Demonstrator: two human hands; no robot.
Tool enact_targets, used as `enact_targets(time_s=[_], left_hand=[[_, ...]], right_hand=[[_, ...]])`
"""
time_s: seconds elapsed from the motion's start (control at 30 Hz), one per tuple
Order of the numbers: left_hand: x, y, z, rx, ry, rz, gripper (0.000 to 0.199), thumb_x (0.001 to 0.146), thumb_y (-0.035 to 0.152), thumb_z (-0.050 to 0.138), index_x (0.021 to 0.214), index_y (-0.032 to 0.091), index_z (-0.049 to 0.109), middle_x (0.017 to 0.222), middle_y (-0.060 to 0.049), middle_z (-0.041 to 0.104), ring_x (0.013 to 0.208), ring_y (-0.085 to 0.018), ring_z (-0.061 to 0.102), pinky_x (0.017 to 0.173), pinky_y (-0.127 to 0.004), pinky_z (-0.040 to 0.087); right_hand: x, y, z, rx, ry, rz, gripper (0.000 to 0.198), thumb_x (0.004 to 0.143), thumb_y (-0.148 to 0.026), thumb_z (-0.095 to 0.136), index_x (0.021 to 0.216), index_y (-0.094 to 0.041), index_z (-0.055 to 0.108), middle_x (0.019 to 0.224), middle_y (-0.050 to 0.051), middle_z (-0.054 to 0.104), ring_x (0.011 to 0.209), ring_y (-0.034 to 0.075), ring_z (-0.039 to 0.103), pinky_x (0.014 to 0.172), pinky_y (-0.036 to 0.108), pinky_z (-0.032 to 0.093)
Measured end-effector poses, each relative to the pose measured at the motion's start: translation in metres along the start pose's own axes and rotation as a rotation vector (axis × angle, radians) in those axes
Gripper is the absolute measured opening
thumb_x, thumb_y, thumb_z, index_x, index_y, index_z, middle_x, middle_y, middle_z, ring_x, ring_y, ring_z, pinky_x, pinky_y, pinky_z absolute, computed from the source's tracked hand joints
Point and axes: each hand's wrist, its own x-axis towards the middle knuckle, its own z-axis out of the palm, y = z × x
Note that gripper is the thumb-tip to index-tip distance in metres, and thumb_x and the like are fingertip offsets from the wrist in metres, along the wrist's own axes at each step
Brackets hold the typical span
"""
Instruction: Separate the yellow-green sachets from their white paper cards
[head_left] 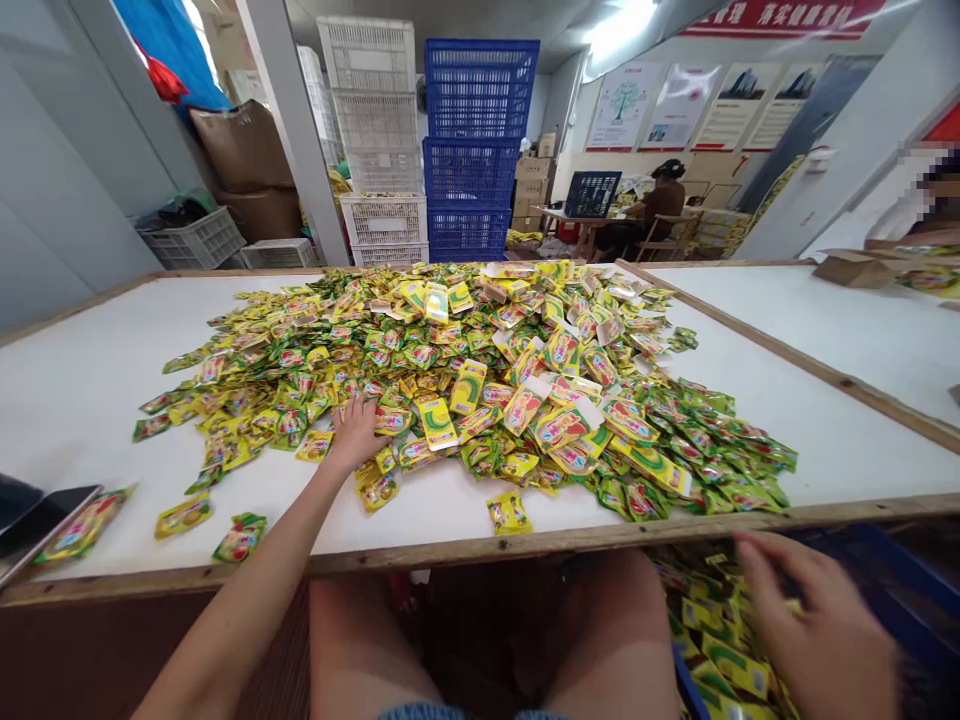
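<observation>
My left hand (358, 432) rests on the near left of a big heap of small candy packets (292, 357), its fingers spread over the wrappers. Beside it lie small yellow-green cartons, one flat carton (437, 423) just to the right. More cartons, several with raised flaps, cover the heap's middle and right. My right hand (817, 610), blurred, hovers beyond the table's front edge above a blue crate (892, 590) with many yellow-green cartons (724, 640) in it. Its fingers look apart, and nothing shows in them.
A wooden rim (502, 545) edges the white table (75, 350). At the left lie a phone (45, 520) and a larger packet (86, 522). White crates (371, 110) and blue crates (480, 95) stand stacked behind. A person (664, 205) sits at a far desk.
</observation>
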Motion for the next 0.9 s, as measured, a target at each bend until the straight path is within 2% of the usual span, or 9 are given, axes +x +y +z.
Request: enact_targets(time_s=[0.1, 0.17, 0.23, 0.37, 0.47, 0.6, 0.7, 0.77, 0.9], left_hand=[[0.003, -0.001, -0.006, -0.027, -0.031, -0.033, 0.049, 0.061, 0.039, 0.064, 0.102, 0.017, 0.05, 0.106, -0.014, 0.059, 0.106, -0.034, 0.048, 0.089, -0.047, 0.031], [-0.002, -0.003, -0.018, -0.119, -0.009, -0.025, 0.033, 0.068, 0.038, 0.058, 0.095, 0.019, 0.052, 0.092, -0.009, 0.063, 0.093, -0.029, 0.056, 0.081, -0.04, 0.037], [-0.011, -0.005, -0.036, -0.248, 0.041, -0.019, 0.027, 0.073, 0.038, 0.053, 0.093, 0.021, 0.052, 0.09, -0.006, 0.064, 0.086, -0.024, 0.058, 0.073, -0.033, 0.041], [-0.038, 0.007, -0.075, -0.507, 0.167, -0.008, 0.039, 0.069, 0.039, 0.06, 0.101, 0.021, 0.049, 0.093, -0.003, 0.063, 0.085, -0.021, 0.059, 0.071, -0.029, 0.043], [-0.063, 0.03, -0.086, -0.636, 0.02, 0.052, 0.047, 0.066, 0.035, 0.065, 0.107, 0.022, 0.046, 0.088, -0.001, 0.064, 0.081, -0.019, 0.06, 0.072, -0.029, 0.044], [-0.088, 0.061, -0.061, -0.796, -0.141, 0.062, 0.041, 0.067, 0.03, 0.065, 0.104, 0.021, 0.049, 0.081, 0.0, 0.064, 0.074, -0.018, 0.06, 0.067, -0.028, 0.044], [-0.097, 0.074, -0.031, -0.996, -0.192, -0.012, 0.042, 0.064, 0.029, 0.068, 0.101, 0.019, 0.052, 0.081, -0.002, 0.065, 0.073, -0.018, 0.06, 0.066, -0.027, 0.045], [-0.1, 0.077, -0.012, -1.151, -0.264, -0.046, 0.038, 0.063, 0.031, 0.07, 0.096, 0.017, 0.057, 0.086, -0.004, 0.067, 0.078, -0.019, 0.061, 0.07, -0.029, 0.046], [-0.105, 0.08, 0.011, -1.313, -0.374, -0.146, 0.032, 0.064, 0.036, 0.069, 0.087, 0.014, 0.064, 0.084, -0.006, 0.069, 0.076, -0.021, 0.063, 0.071, -0.03, 0.047]], right_hand=[[-0.011, -0.04, 0.029, 0.182, -0.149, -0.052, 0.026, 0.083, -0.04, 0.044, 0.09, -0.022, 0.061, 0.093, 0.007, 0.061, 0.089, 0.022, 0.056, 0.082, 0.036, 0.042], [-0.016, -0.063, 0.05, 0.297, -0.24, -0.061, 0.023, 0.085, -0.036, 0.043, 0.091, -0.022, 0.06, 0.094, 0.007, 0.061, 0.09, 0.021, 0.056, 0.083, 0.034, 0.043], [-0.017, -0.078, 0.068, 0.362, -0.326, -0.055, 0.022, 0.086, -0.034, 0.042, 0.092, -0.022, 0.059, 0.094, 0.007, 0.061, 0.09, 0.021, 0.056, 0.082, 0.035, 0.043], [-0.012, -0.091, 0.104, 0.335, -0.401, -0.123, 0.02, 0.086, -0.028, 0.042, 0.096, -0.02, 0.057, 0.096, 0.008, 0.058, 0.092, 0.023, 0.053, 0.081, 0.037, 0.042], [-0.001, -0.101, 0.129, 0.233, -0.39, -0.256, 0.029, 0.08, -0.02, 0.047, 0.108, -0.02, 0.054, 0.105, 0.009, 0.054, 0.099, 0.024, 0.048, 0.085, 0.04, 0.038], [0.014, -0.127, 0.148, 0.186, -0.431, -0.374, 0.029, 0.078, -0.011, 0.045, 0.102, -0.022, 0.057, 0.105, 0.007, 0.055, 0.099, 0.022, 0.047, 0.085, 0.037, 0.035], [0.019, -0.146, 0.162, 0.164, -0.488, -0.452, 0.024, 0.079, -0.017, 0.05, 0.101, -0.023, 0.056, 0.103, 0.006, 0.057, 0.1, 0.022, 0.047, 0.085, 0.037, 0.032], [0.02, -0.153, 0.174, 0.132, -0.525, -0.498, 0.03, 0.075, -0.022, 0.057, 0.105, -0.022, 0.055, 0.105, 0.008, 0.058, 0.102, 0.025, 0.046, 0.087, 0.04, 0.03], [0.027, -0.157, 0.194, 0.137, -0.554, -0.457, 0.024, 0.073, -0.022, 0.058, 0.097, -0.021, 0.059, 0.096, 0.007, 0.062, 0.099, 0.025, 0.048, 0.093, 0.046, 0.022]])
